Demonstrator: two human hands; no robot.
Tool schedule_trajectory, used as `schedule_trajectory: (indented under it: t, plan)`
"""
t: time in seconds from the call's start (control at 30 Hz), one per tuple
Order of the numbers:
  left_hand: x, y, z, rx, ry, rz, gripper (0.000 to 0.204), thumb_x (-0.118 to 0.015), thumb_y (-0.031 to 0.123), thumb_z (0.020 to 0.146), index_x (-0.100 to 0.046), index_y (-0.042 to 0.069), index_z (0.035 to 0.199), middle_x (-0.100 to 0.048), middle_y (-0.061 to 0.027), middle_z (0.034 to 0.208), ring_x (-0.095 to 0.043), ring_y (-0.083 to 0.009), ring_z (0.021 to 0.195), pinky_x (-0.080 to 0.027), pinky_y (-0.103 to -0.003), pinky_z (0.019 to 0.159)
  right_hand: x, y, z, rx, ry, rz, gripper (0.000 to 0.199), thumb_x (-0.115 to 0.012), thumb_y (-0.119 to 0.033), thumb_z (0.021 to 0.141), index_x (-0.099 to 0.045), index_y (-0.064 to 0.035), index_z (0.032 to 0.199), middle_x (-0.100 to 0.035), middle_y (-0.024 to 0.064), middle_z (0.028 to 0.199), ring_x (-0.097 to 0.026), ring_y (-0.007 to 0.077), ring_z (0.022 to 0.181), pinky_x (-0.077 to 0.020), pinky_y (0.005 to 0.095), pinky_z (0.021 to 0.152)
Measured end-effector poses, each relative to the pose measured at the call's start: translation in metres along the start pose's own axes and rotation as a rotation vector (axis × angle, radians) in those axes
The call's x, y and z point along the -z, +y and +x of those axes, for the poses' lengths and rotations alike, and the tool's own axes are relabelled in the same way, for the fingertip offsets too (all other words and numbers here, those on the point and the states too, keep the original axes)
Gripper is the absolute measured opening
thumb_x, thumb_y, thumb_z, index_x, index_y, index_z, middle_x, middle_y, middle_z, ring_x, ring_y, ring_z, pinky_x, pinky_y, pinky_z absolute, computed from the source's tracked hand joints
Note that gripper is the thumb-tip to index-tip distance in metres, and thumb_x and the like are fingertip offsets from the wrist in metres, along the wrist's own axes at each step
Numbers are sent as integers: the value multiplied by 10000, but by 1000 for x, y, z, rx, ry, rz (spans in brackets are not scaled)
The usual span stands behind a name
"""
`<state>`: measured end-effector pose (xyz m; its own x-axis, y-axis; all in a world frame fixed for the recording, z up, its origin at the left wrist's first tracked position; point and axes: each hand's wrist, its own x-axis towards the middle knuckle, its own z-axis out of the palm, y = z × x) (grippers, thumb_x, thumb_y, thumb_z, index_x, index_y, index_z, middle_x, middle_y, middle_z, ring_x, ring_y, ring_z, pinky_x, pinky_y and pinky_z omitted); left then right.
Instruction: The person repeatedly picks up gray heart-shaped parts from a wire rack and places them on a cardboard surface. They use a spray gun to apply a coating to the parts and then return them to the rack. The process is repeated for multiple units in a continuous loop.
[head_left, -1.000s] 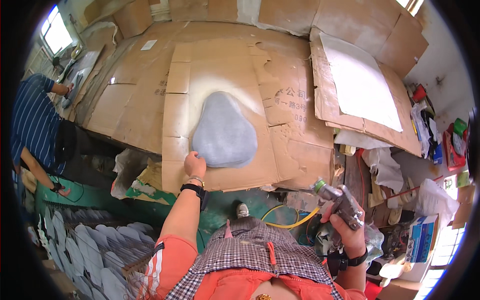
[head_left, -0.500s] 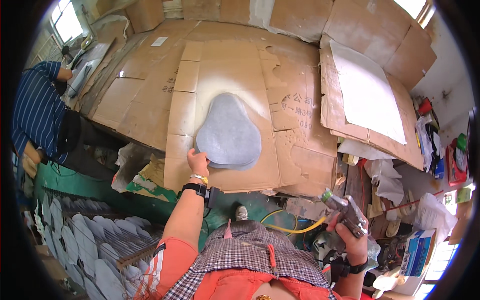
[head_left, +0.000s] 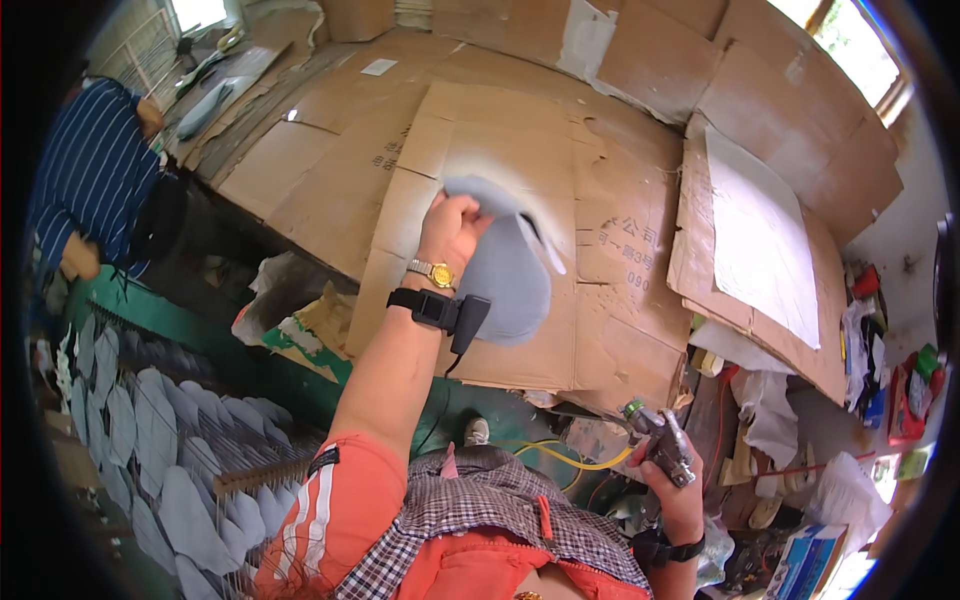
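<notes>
Your left hand (head_left: 450, 235) was out over the cardboard-covered bench (head_left: 285, 185), fingers (head_left: 470, 207) pinched on the upper left edge of the gray pad (head_left: 508, 285). Pad sat mid-bench in front of you, on a cardboard sheet (head_left: 480, 372) with a pale haze around the pad's top. A dark-and-white streak showed along the pad's right side, blurred; couldn't tell if you had an underside or a second layer there. Your left wrist wore a gold watch (head_left: 438, 275) and, just below it, a black strap (head_left: 425, 306).

Your right hand (head_left: 672, 490) was lower, short of the bench's near edge, fingers wrapped around a metal spray gun (head_left: 662, 445), green-ringed end toward upper left. Yellow hose (head_left: 570, 460) ran near the gun; join unclear.

To your right, a white sheet (head_left: 760, 240) lay on more cardboard. Lower left, you had rows of gray pieces (head_left: 190, 500). Far left, a co-worker in a striped shirt (head_left: 95, 165) stood by the bench.
</notes>
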<state>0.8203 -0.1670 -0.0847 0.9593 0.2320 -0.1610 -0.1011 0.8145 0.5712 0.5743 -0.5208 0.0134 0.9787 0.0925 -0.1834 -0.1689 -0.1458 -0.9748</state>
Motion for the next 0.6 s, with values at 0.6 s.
schedule_trajectory:
  t: [0.6]
  plan:
    - [39,177,-265,-490,116,-337,322,-454,-70,758,-519,46,1052,-596,-74,980,-603,-240,920,-506,-409,851,-123,-4,29,-71,-533,-81,145,-606,-13,795,-588,24,934,-616,96,840,-592,188,789,-472,337,782]
